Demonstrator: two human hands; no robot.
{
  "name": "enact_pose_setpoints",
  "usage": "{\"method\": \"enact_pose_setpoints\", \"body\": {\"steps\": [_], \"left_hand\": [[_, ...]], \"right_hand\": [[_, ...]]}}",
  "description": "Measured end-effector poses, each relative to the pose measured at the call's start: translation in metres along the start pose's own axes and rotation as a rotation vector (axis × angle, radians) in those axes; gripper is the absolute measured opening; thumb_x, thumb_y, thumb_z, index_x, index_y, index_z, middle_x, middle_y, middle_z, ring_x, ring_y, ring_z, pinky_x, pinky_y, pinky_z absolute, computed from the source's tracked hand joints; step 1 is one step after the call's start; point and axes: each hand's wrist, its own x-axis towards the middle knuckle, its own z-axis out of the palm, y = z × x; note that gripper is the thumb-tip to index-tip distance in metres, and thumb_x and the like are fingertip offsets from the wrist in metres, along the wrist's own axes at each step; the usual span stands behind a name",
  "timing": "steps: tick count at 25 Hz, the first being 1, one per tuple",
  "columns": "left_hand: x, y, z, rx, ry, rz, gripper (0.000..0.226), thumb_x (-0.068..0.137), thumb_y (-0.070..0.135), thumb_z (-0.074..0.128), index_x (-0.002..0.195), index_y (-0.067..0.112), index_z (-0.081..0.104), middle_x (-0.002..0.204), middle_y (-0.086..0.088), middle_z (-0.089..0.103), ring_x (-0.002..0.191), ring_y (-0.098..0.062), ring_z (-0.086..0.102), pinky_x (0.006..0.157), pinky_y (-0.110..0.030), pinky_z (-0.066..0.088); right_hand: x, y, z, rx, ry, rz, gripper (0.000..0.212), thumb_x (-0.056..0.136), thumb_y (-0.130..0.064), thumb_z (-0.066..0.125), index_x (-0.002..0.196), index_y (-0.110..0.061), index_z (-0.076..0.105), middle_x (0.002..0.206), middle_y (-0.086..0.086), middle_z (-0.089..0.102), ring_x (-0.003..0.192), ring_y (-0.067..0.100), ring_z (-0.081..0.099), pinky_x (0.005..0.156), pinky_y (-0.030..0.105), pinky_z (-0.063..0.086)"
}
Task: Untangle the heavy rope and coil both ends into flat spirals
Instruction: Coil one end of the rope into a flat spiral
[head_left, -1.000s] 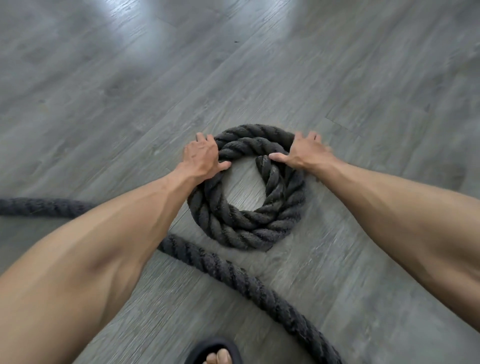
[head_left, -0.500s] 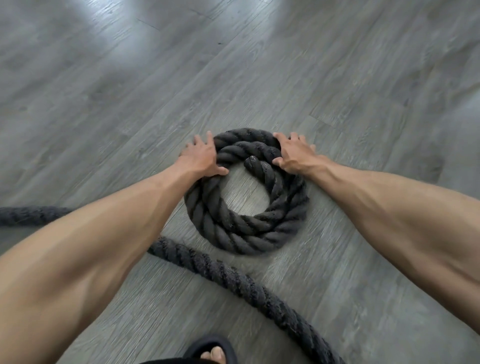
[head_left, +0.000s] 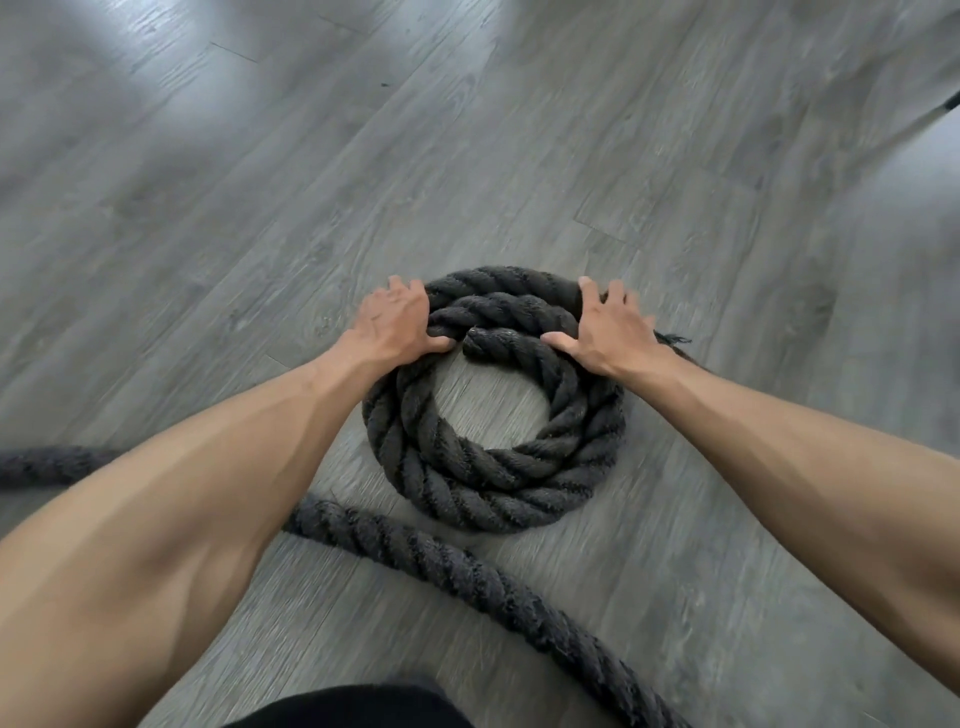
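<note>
- The rope (head_left: 493, 467) lies on the grey floor (head_left: 675, 156) as a flat coil of about 2 turns, with an open centre.
- The left hand (head_left: 397, 325) and the right hand (head_left: 610, 332) press on the far side, fingers spread, palms down, gripping nothing.
- To do this well, press evenly and turn both hands together so the turns close up tight.
- Feed the loose run (head_left: 467, 577) in without lifting it.

Both bare forearms are stretched forward and downward, converging from the lower corners of the view. The left hand (head_left: 395, 325) is laid palm down, its fingers spread flat and its thumb pointed inward to the right. The right hand (head_left: 610, 332) is likewise pressed palm down, fingers splayed forward, thumb extended inward to the left. Neither hand is closed around anything; the wrists are kept nearly straight.
</note>
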Motion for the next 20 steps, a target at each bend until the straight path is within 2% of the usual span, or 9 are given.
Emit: {"method": "enact_pose_setpoints", "body": {"steps": [3,6,8,10,12,14,15,18,20], "left_hand": [[0.001,0.005,-0.003,-0.002,-0.028,-0.026,0.086,0.075,0.064,0.071,0.123,-0.004,0.047,0.116,-0.025,0.056,0.102,-0.042,0.060,0.082,-0.043,0.049],[0.013,0.007,-0.011,-0.010,-0.162,-0.015,0.092,0.072,0.063,0.075,0.129,0.000,0.038,0.122,-0.026,0.057,0.108,-0.041,0.059,0.088,-0.044,0.050],[0.027,0.008,-0.017,0.067,-0.342,0.005,0.117,0.066,0.071,0.074,0.144,0.005,0.018,0.133,-0.023,0.053,0.117,-0.039,0.056,0.096,-0.049,0.047],[0.037,0.018,-0.029,0.206,-0.460,0.055,0.144,0.056,0.085,0.067,0.152,0.013,-0.013,0.148,-0.019,0.038,0.128,-0.039,0.049,0.102,-0.055,0.043],[0.044,0.040,-0.035,0.269,-0.392,0.240,0.151,0.052,0.090,0.063,0.151,0.017,-0.023,0.153,-0.019,0.027,0.135,-0.041,0.040,0.104,-0.059,0.039],[0.045,0.072,-0.038,0.266,-0.267,0.418,0.149,0.052,0.090,0.062,0.153,0.015,-0.019,0.154,-0.020,0.023,0.138,-0.042,0.034,0.104,-0.062,0.038],[0.042,0.087,-0.034,0.262,-0.236,0.446,0.150,0.051,0.092,0.060,0.154,0.015,-0.019,0.157,-0.019,0.018,0.140,-0.043,0.029,0.103,-0.065,0.037],[0.026,0.115,-0.002,0.274,-0.240,0.356,0.157,0.046,0.092,0.061,0.153,0.012,-0.021,0.162,-0.020,0.000,0.146,-0.045,0.011,0.103,-0.075,0.026],[0.018,0.121,0.015,0.221,-0.183,0.288,0.149,0.055,0.081,0.069,0.154,0.011,-0.017,0.161,-0.020,-0.003,0.146,-0.046,0.008,0.103,-0.075,0.026]], "right_hand": [[-0.010,0.006,-0.003,0.044,-0.041,0.184,0.093,0.088,-0.068,0.055,0.152,-0.010,0.022,0.151,0.026,0.026,0.138,0.044,0.030,0.104,0.067,0.036],[-0.008,0.000,-0.011,0.113,-0.072,0.219,0.077,0.091,-0.054,0.063,0.145,-0.009,0.032,0.148,0.022,0.033,0.136,0.043,0.032,0.103,0.069,0.035],[-0.002,0.000,-0.016,0.118,-0.058,0.158,0.067,0.092,-0.045,0.066,0.142,-0.011,0.035,0.144,0.018,0.037,0.133,0.041,0.035,0.101,0.067,0.037],[0.005,0.001,-0.020,0.074,-0.047,0.046,0.062,0.093,-0.038,0.067,0.142,-0.013,0.036,0.141,0.015,0.038,0.131,0.039,0.036,0.101,0.065,0.037],[0.014,0.005,-0.022,0.036,-0.056,-0.059,0.059,0.094,-0.031,0.065,0.143,-0.015,0.036,0.138,0.015,0.039,0.130,0.037,0.036,0.101,0.065,0.036],[0.021,0.008,-0.023,-0.033,-0.033,-0.142,0.056,0.094,-0.024,0.063,0.143,-0.017,0.037,0.137,0.014,0.041,0.129,0.036,0.038,0.101,0.064,0.038],[0.024,0.009,-0.023,-0.066,-0.014,-0.182,0.057,0.093,-0.022,0.062,0.144,-0.018,0.036,0.138,0.014,0.041,0.130,0.036,0.038,0.101,0.063,0.038],[0.028,0.013,-0.021,-0.124,0.001,-0.261,0.066,0.092,-0.027,0.066,0.149,-0.024,0.032,0.145,0.011,0.039,0.133,0.036,0.037,0.105,0.062,0.035],[0.031,0.021,-0.022,-0.091,-0.021,-0.259,0.068,0.092,-0.036,0.067,0.150,-0.028,0.032,0.145,0.010,0.040,0.133,0.036,0.038,0.104,0.062,0.036]]}}
